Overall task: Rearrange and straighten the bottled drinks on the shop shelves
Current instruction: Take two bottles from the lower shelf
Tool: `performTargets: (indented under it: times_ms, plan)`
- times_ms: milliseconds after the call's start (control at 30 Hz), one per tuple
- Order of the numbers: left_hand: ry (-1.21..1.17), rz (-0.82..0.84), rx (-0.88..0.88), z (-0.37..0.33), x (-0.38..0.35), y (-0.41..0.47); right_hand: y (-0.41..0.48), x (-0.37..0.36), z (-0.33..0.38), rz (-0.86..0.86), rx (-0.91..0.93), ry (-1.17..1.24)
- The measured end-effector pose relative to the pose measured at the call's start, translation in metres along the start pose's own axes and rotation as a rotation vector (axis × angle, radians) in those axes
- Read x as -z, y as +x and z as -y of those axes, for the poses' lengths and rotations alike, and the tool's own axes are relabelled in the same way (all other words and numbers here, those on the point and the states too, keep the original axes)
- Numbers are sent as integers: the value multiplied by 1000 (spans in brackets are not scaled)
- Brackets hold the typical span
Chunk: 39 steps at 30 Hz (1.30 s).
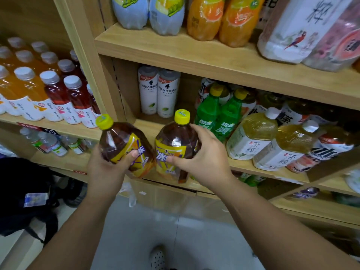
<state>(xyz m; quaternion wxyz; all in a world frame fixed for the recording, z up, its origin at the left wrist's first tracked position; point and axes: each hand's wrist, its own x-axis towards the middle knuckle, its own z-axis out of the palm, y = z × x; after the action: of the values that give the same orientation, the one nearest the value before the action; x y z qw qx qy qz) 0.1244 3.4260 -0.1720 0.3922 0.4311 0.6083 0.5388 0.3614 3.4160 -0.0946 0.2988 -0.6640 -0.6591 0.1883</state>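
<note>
Two brown iced-tea bottles with yellow caps and yellow labels are at the front of the middle shelf (241, 166). My left hand (106, 168) grips the left iced-tea bottle (122, 141), which tilts left in front of the shelf edge. My right hand (202, 154) grips the right iced-tea bottle (175, 139), which stands upright at the shelf's front edge. The two bottles touch at their labels.
Two green soda bottles (216, 115) stand right of my right hand, then pale tea bottles (251, 133). Two white bottles (157, 92) stand at the shelf's back. Orange and red juice bottles (48, 90) fill the left unit. A dark bag (25, 193) lies on the floor.
</note>
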Motion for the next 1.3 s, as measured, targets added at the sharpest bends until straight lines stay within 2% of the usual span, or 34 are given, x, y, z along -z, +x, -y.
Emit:
performTargets:
  times_ms: [100,233,467,633,867,1067,1300]
  plan:
    - [-25,53,25,-17,-5,-31,-25,25,-19,63,-36,131]
    - [-30,154,42,-26,-37,-80,-66,51,-79,72,-204,329]
    - [7,303,57,-13,-150,-189,-157,137,-215,-41,-307,326]
    - [53,413,138,6,-231,-269,-229,207,-308,-117,-429,405]
    - [105,626,164,6,-339,-347,-300,279,-389,-169,-627,517]
    - [165,738,168,21,-418,-350,-312,295,-452,-239,-724,492]
    - [201,871,187,36,-506,-347,-308,323,-517,-210,-737,277]
